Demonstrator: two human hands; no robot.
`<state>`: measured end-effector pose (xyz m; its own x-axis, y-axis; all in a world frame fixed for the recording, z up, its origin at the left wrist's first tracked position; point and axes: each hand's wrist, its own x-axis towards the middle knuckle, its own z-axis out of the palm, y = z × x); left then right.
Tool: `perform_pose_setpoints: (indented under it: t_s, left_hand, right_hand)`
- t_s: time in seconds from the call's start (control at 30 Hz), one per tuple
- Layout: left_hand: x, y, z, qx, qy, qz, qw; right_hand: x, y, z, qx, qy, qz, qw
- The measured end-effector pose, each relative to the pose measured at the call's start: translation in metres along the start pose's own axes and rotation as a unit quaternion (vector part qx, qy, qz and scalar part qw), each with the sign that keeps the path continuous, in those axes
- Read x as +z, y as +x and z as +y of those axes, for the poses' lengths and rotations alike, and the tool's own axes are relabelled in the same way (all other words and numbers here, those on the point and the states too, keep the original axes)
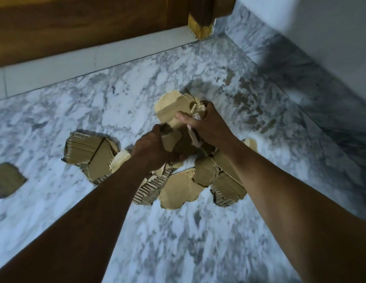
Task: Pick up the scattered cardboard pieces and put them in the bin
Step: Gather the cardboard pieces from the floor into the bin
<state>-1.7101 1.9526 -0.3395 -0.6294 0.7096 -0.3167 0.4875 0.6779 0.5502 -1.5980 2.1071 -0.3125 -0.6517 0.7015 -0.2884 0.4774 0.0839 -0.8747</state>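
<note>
The right hand [208, 127] curls round the top of a bunch of torn cardboard pieces [170, 107], and the left hand [151, 148] grips its lower part, above the marble floor [75, 111]. A heap of pieces [178, 186] lies under the wrists, 1 folded piece [86, 154] just left of it, 1 small piece [7, 178] well apart at far left

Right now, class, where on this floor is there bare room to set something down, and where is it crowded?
Bare marble floor lies between the white sill and the cardboard pile, also on the pile's near side. Crowded: under the left hand and right hand, which both grip cardboard pieces.
</note>
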Motion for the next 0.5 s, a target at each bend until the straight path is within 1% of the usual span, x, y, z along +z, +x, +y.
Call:
perform_pose_setpoints:
  t_s: [0.07,0.1,0.2,0.27,0.37,0.5]
  left_hand:
    - [0.001,-0.002,-0.002,0.006,-0.016,0.000,1.000]
    - [0.001,-0.004,-0.003,0.009,-0.026,-0.001,1.000]
    - [-0.002,-0.010,-0.006,0.023,-0.055,-0.009,0.998]
    - [-0.005,-0.016,-0.008,0.023,-0.089,-0.027,0.995]
    - [-0.013,-0.028,0.004,0.033,-0.122,-0.037,0.991]
    - [-0.039,-0.041,0.036,0.090,-0.133,-0.025,0.987]
  right_hand:
    - [0.005,-0.004,-0.002,0.001,-0.053,0.040,0.998]
    - [0.008,-0.007,-0.002,0.003,-0.061,0.052,0.997]
    - [0.008,-0.014,-0.002,-0.002,-0.001,0.045,0.999]
    - [0.005,-0.022,-0.004,-0.013,0.005,0.033,0.999]
    - [-0.006,-0.040,-0.016,0.006,0.049,0.028,0.998]
    - [-0.034,-0.066,-0.039,0.006,0.100,0.049,0.994]
